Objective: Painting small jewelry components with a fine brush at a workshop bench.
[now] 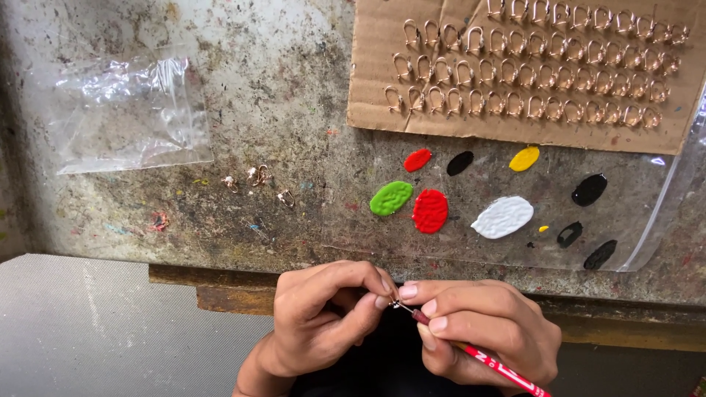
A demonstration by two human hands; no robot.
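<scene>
My left hand (323, 316) pinches a tiny metal ring (395, 303) between thumb and forefinger, just below the worn table's front edge. My right hand (482, 331) holds a thin red paintbrush (485, 362) like a pen, with its tip touching the ring. Both hands meet at the bottom middle of the view. Blobs of paint lie on a clear plastic sheet (632, 213) above the hands: green (390, 198), red (430, 211), white (502, 217), yellow (524, 158) and several black ones (589, 190).
A cardboard sheet (382, 81) at the top right carries rows of several copper-coloured rings stuck into it. A few loose rings (258, 175) lie on the stained table. An empty clear plastic bag (125, 114) sits at the upper left. A grey mat (88, 323) lies lower left.
</scene>
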